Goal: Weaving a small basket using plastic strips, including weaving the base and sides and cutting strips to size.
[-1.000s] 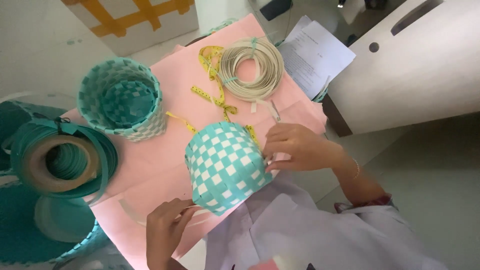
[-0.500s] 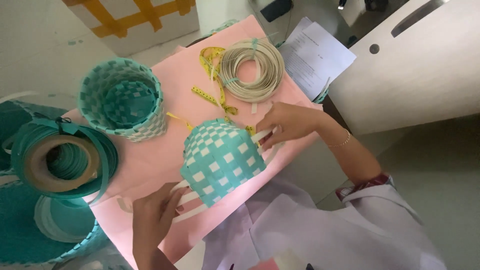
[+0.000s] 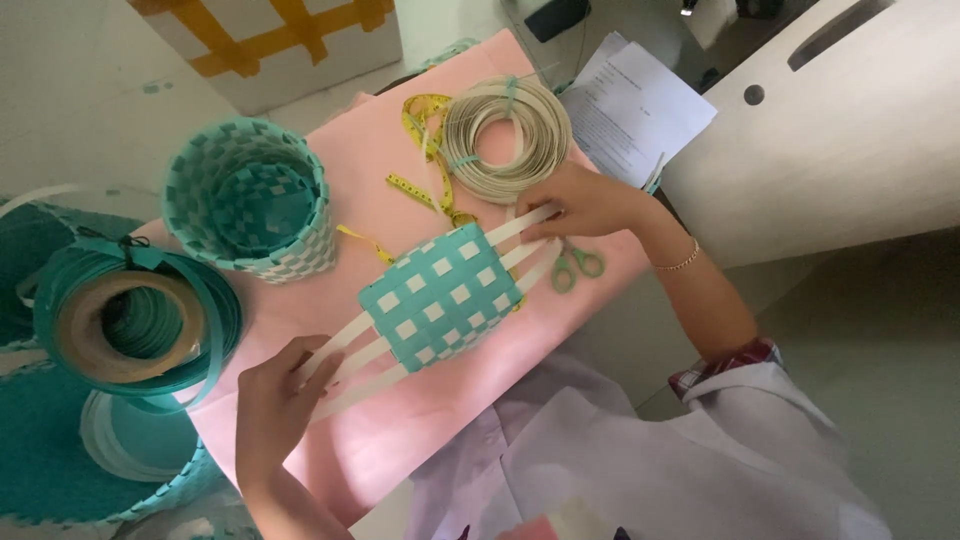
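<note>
A small teal and white woven basket (image 3: 440, 295) lies bottom up on the pink sheet (image 3: 440, 420), with white strips sticking out at both ends. My left hand (image 3: 275, 400) rests on the strips at the lower left end. My right hand (image 3: 585, 200) presses the strips at the upper right end, beside the cream strip coil (image 3: 505, 125). Green-handled scissors (image 3: 575, 265) lie just below my right hand.
A finished teal woven basket (image 3: 250, 195) stands upright at the left. A yellow measuring tape (image 3: 420, 150) trails past the coil. Teal and tan strip rolls (image 3: 125, 325) sit at the far left. Printed papers (image 3: 635, 105) lie at the upper right, by a pale cabinet (image 3: 830, 140).
The small basket has been laid flatter on the sheet. My right hand slid up and right along the strips, my left hand moved down onto the other ends.
</note>
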